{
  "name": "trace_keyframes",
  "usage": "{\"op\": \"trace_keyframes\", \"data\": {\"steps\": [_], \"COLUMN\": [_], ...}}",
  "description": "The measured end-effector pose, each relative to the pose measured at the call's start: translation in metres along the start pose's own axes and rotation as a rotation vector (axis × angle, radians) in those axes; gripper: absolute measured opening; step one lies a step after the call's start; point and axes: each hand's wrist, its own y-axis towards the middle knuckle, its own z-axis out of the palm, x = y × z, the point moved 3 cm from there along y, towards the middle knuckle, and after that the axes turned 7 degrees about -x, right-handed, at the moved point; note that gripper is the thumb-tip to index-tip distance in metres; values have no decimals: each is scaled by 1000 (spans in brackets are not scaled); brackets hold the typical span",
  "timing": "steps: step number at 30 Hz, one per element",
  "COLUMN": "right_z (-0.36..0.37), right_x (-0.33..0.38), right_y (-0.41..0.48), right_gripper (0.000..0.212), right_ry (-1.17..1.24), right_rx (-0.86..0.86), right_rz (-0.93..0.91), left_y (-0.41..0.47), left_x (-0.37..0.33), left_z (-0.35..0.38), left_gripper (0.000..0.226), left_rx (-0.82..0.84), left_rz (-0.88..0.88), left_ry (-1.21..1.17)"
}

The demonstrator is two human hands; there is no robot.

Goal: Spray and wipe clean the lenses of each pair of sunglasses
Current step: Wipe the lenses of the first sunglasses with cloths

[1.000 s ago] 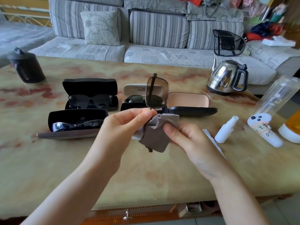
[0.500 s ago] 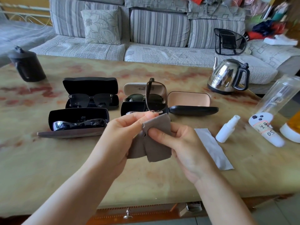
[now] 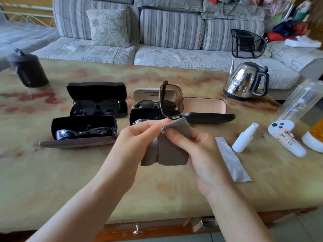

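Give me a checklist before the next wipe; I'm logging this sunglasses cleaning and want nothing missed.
1. Left hand grips the sunglasses: ok.
2. Right hand pinches the cloth: ok.
3. Cloth touches glass: cannot tell, fingers hide it.
4. Upper lens smear-free: cannot tell.
5. Spray bottle stands on the table near the right hand: ok.
6. Empty case lies open: ok.
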Motion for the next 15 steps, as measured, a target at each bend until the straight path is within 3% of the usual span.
{"op": "trace_keyframes", "data": {"steps": [7,15], "right_z": [-2,-3], "right_x": [2,-3], "right_y": [-2,1], "right_gripper": [37,37], "right_ry": [-8,-46], "right_rx": [-110,-16], "right_rz": [-6,-28], "left_y": [0,-1], "left_x": [-2,-6], "left_z": [3,2], "left_gripper": [38,32], "left_rx": [36,-10], "left_rz": [36,119], "left_ry": [28,6]}}
